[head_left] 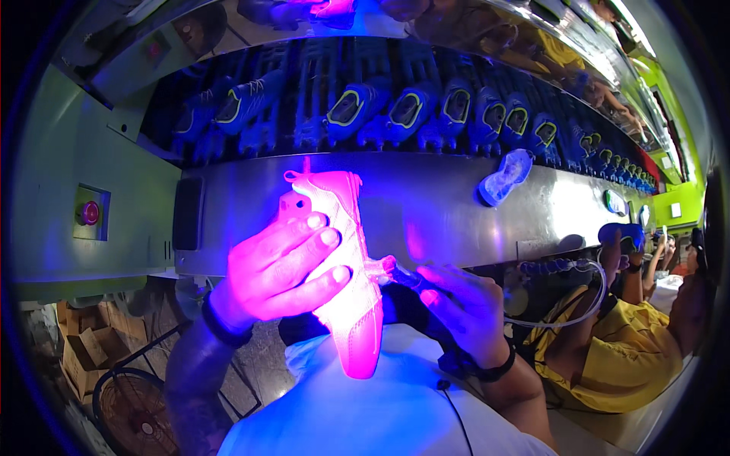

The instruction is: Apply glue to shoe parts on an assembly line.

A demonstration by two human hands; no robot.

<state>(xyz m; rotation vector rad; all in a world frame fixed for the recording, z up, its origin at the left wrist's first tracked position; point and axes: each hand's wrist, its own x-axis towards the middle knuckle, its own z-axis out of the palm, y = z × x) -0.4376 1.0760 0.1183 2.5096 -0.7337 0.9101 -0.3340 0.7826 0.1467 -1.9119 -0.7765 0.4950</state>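
A shoe [359,327], glowing pink and white under violet light, stands toe-down in front of my chest. My left hand [277,270] grips it from the left, its fingers spread over the upper. To the right, my right hand [464,304] is closed round the dark handle of a brush [403,275]. The brush's bristle end touches the shoe's right side edge, around mid-length. Strong glare washes out detail on the shoe's surface.
Beyond a metal ledge [426,197] runs a rack of several dark blue shoes [407,110]. A pale sole-shaped piece [506,177] lies on the ledge. At right sits a person in yellow [631,342], near a clear hose [601,292]. Lower left are a fan [137,414] and cardboard boxes [95,346].
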